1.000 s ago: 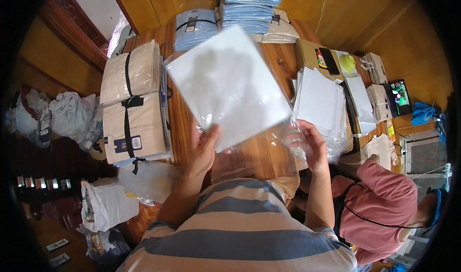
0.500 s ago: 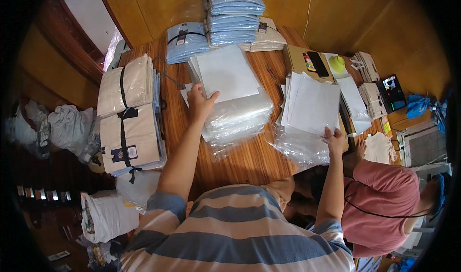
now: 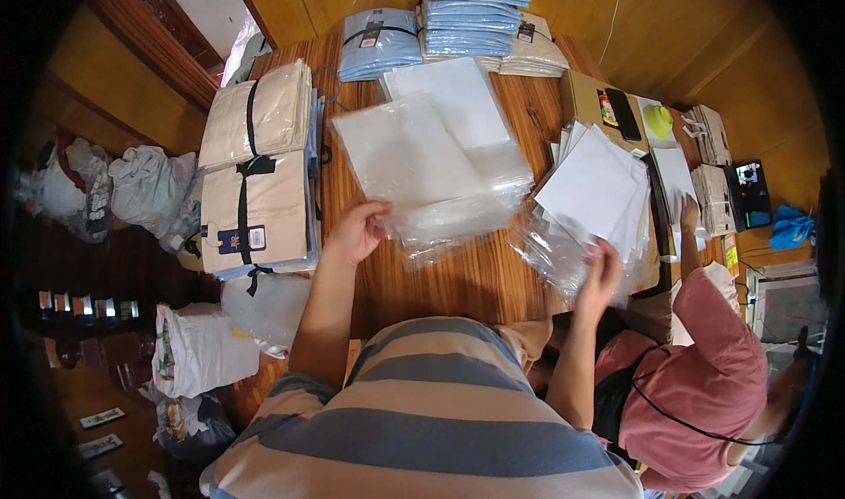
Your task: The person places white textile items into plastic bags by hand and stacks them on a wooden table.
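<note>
My left hand (image 3: 356,231) pinches the near edge of a clear plastic bag (image 3: 409,151) with a white sheet inside. That bag lies slanted over a stack of similar bags (image 3: 466,94) in the middle of the wooden table. To the right is a second pile, with white sheets (image 3: 591,187) fanned out over clear plastic bags (image 3: 550,251). At the near edge of this pile my right hand (image 3: 600,275) has its fingers curled on the clear plastic, slightly blurred.
Strapped bundles of beige cloth (image 3: 251,204) stand at the left. Packed blue cloth (image 3: 471,15) is piled at the back. A phone (image 3: 623,114) lies on a cardboard box (image 3: 585,94). A person in a pink shirt (image 3: 695,385) sits close by on the right, a hand on white paper.
My left hand has drawn a bag toward me and askew on the middle stack. The right pile's top sheets have turned. The other person's hand has moved farther back onto the paper.
</note>
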